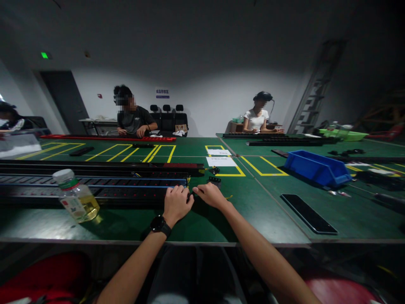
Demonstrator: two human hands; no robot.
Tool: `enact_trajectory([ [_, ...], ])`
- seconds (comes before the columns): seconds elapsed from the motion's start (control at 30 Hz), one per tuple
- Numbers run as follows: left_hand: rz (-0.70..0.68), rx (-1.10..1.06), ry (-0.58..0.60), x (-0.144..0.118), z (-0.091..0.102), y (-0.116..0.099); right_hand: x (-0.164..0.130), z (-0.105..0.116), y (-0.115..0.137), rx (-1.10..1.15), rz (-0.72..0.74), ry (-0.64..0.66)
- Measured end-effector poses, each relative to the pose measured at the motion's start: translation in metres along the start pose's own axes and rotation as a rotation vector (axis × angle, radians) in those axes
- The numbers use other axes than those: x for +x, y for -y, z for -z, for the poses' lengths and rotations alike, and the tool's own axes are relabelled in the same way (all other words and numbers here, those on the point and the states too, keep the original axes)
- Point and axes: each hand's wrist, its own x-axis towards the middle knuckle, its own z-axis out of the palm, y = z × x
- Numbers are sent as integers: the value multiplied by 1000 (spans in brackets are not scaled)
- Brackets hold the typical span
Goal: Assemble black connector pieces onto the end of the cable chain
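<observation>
While the left hand (179, 204) curls half-closed over the rail's (126, 194) right end, its grip can't be told. Right hand (210, 195) just beside, fingers bent; hold on a dark bit (190, 196) unclear, mostly hidden. Rail runs toward nine o'clock on the counter (265, 211), partly behind bottle (76, 200), cut off at frame edge.

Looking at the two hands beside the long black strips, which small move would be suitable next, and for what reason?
Probably the right hand should move gently and slightly toward the left hand: the two nearly meet by the right end of the long black strips, and whatever is between them looks too small and dark to identify.
</observation>
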Motion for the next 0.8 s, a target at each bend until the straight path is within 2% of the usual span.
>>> enact_trajectory([
  [0.8,4,12,16,0,1,0,1,-3,-2,-8,9,-6],
])
